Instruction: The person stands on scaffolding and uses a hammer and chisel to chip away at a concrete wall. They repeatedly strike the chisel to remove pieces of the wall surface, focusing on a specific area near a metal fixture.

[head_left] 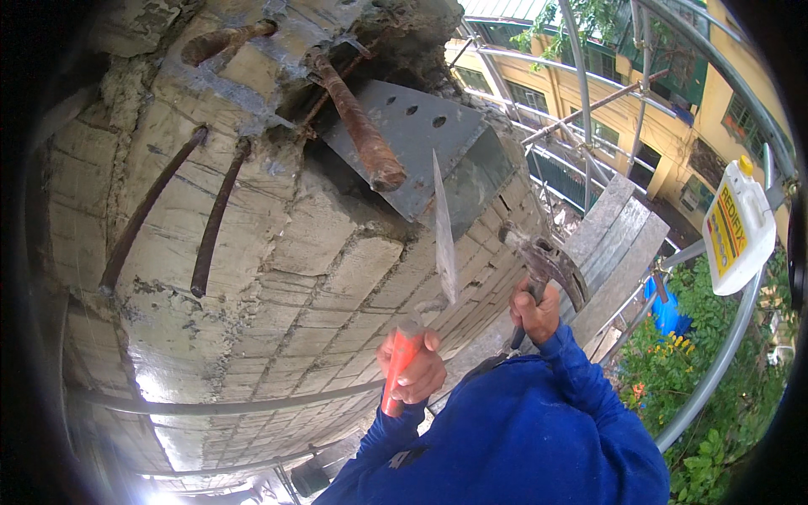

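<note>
My left hand [414, 370] is wrapped round the orange handle of a pointed trowel [445, 240], whose narrow blade points up in front of the wall. To its right, my right hand [537, 313] grips a claw hammer [551, 263] close below its head; part of its handle shows beneath the fist. Beyond the trowel tip, a grey metal plate [412, 139] with several holes sits tilted in a broken-out recess of the masonry wall [337, 295]. A thick rusty bar [358, 126] sticks out across the plate.
Two thinner rusty rods [220, 219] jut from the wall at left. Planks [610, 231] lie at right, beside scaffold tubes [728, 337]. A white jug with a yellow cap [741, 227] is by the tubes at far right. Green plants [707, 404] grow below.
</note>
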A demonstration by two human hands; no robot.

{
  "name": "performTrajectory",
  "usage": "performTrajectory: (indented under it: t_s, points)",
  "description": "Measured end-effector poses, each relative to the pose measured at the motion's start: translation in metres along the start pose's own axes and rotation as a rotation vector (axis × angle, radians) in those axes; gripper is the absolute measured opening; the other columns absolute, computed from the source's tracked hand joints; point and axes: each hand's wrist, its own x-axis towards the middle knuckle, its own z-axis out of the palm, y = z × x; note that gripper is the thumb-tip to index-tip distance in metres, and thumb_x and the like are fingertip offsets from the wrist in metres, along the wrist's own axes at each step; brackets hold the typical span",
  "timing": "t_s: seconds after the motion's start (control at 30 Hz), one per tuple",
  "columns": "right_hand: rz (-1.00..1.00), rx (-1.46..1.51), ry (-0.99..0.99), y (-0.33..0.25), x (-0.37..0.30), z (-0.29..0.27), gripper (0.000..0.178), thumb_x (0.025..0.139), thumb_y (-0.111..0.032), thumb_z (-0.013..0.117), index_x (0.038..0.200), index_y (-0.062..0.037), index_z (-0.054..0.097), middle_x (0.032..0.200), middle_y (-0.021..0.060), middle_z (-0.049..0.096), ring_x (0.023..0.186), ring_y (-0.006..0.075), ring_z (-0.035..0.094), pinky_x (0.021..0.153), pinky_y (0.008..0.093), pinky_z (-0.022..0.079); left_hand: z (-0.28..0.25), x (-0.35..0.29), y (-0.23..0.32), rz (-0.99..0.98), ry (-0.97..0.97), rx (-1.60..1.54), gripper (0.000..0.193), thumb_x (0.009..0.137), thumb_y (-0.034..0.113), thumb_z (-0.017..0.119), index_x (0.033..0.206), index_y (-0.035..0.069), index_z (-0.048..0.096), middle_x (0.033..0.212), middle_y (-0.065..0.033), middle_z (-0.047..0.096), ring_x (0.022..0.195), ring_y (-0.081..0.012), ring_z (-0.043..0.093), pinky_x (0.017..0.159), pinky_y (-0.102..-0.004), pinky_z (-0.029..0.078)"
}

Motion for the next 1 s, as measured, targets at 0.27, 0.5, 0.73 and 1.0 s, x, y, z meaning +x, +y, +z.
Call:
performTrajectory:
  t_s: [0.27, 0.5, 0.73, 1.0]
  points:
    - [-0.036, -0.024, 0.067, 0.011, 0.0, -0.007, 0.052, 0.084, -0.054, 0.068, 0.085, -0.0059, 0.049, 0.06, 0.001, 0.047, 0.046, 0.0091, 0.044, 0.039, 0.0248, 0.035, 0.032, -0.001, 0.007, -0.115, 0.672, 0.798, 0.068, 0.085, 0.034, 0.064, 0.129, -0.012, 0.039, 0.075, -0.0156, 0.056, 0.051, -0.0216, 0.056, 0.047, -0.0319, 0.047]
    - [-0.019, -0.022, 0.054, 0.003, -0.002, -0.006, 0.05, 0.087, -0.052, 0.065, 0.08, -0.006, 0.048, 0.059, 0.0014, 0.046, 0.045, 0.0094, 0.043, 0.039, 0.0248, 0.035, 0.028, 0.001, -0.004, -0.121, 0.874, 1.273, 0.044, 0.093, 0.015, 0.057, 0.132, -0.002, 0.045, 0.088, -0.0075, 0.055, 0.063, -0.0147, 0.057, 0.057, -0.0284, 0.047]
    - [-0.015, 0.009, 0.024, 0.011, -0.004, -0.009, 0.04, 0.089, -0.043, 0.068, 0.085, -0.0065, 0.051, 0.056, -0.0013, 0.049, 0.045, 0.0077, 0.047, 0.041, 0.0244, 0.036, 0.025, 0.001, -0.002, -0.109, 0.961, 1.548, 0.048, 0.092, 0.015, 0.061, 0.134, -0.001, 0.044, 0.092, -0.0039, 0.057, 0.068, -0.0113, 0.057, 0.062, -0.0266, 0.049]
    - [0.001, 0.021, 0.02, 0.01, -0.006, -0.007, 0.037, 0.089, -0.041, 0.068, 0.086, -0.007, 0.051, 0.057, -0.0008, 0.05, 0.046, 0.008, 0.047, 0.043, 0.0247, 0.036, 0.01, -0.009, 0.001, -0.067, 0.998, 1.782, 0.052, 0.088, 0.013, 0.066, 0.134, 0.0, 0.047, 0.096, -0.0091, 0.062, 0.07, -0.0143, 0.061, 0.066, -0.0306, 0.052]
